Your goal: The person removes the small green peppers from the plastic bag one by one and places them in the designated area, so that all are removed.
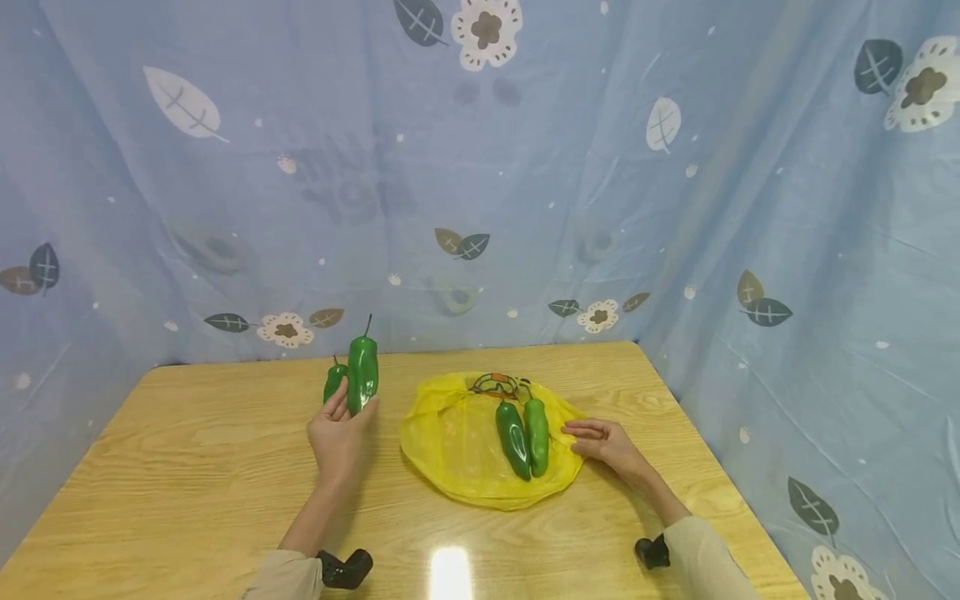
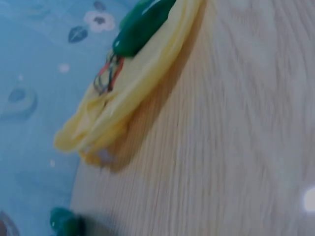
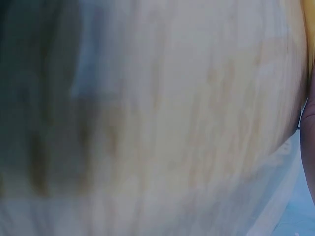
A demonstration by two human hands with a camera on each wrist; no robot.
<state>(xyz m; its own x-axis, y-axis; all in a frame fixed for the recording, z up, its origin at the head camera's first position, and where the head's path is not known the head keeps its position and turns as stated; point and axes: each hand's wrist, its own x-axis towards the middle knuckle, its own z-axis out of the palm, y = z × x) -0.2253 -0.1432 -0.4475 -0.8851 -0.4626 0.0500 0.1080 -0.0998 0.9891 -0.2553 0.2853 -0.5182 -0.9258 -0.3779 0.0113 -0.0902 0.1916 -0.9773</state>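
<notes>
My left hand is raised over the table, its thumb and fingers pinching the lower end of a glossy green pepper with its stem up. A second green pepper shows just left of it, partly behind the fingers; whether it is gripped too I cannot tell. A yellow plastic bag lies spread out on the tabletop. On it, side by side, are a dark green pepper and a lighter green one. At the bag's right edge rests my right hand, fingers fairly straight and touching the plastic.
The wooden table reaches back to a blue patterned curtain, which also hangs along both sides. Black wrist devices sit at the cuffs. In the right wrist view, a blurred pale surface covers most of the frame.
</notes>
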